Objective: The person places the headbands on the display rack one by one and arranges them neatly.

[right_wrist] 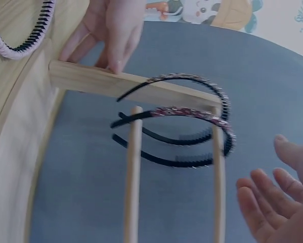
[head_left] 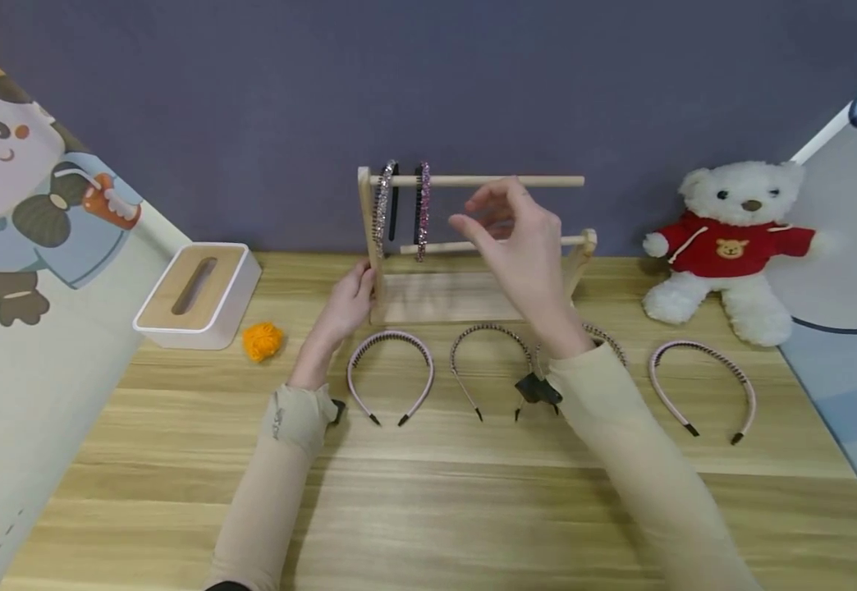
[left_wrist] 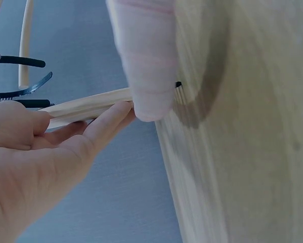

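Note:
A wooden rack (head_left: pixel 443 297) with two rods stands against the dark wall. My left hand (head_left: pixel 347 304) grips its left upright (head_left: pixel 366 213) low down, thumb and fingers on either side of the wood. A silver glittery headband (head_left: pixel 382 205) and a pink glittery headband (head_left: pixel 424 205) hang on the rods near that upright. To the right of the pink one, my right hand (head_left: pixel 520 246) is raised in front of the upper rod (head_left: pixel 465 180). Its fingers are loosely bent and hold nothing, and the right wrist view shows it apart from both headbands (right_wrist: pixel 191 112).
Several headbands lie along the table before the rack, among them a pink one (head_left: pixel 428 361) at left and another pink headband (head_left: pixel 749 394) at right; my right forearm partly covers one. A tissue box (head_left: pixel 229 324) and orange ball (head_left: pixel 262 341) sit left, a teddy bear (head_left: pixel 731 246) right.

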Available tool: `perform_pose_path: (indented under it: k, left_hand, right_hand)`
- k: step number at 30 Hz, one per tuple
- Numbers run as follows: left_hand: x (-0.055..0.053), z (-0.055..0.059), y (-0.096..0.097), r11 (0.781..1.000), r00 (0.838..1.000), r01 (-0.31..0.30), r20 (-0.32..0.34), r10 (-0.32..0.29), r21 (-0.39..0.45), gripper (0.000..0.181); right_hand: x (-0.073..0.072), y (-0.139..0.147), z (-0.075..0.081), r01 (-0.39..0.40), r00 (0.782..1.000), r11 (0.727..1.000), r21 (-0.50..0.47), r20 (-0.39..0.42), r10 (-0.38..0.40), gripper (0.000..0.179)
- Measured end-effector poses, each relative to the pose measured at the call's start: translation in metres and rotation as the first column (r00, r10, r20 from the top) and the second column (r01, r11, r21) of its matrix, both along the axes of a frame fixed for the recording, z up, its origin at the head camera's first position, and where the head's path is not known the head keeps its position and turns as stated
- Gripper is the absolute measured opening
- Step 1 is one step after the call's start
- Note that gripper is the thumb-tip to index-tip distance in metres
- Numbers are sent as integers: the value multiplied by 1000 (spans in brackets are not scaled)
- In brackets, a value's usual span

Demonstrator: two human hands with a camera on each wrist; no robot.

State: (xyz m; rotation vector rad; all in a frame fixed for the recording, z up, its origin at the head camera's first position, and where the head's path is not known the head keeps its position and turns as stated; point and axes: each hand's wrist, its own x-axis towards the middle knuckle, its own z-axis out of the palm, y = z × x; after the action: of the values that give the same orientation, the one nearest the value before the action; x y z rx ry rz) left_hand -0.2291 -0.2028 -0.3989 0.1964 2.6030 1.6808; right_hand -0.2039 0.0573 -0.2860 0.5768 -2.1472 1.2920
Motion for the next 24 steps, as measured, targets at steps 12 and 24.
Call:
perform_pose_path:
  k: [12,24]
  left_hand:
    - [1,-2,-2,1000,1000,-8,6,8,8,49]
    - [1,0,2,1000,1000,3,9,-3,12,50]
  right_hand:
    - [38,60,6,55,997,991,124,43,-61,32]
    - [55,147,-22,217,963,957,193,116,-242,30]
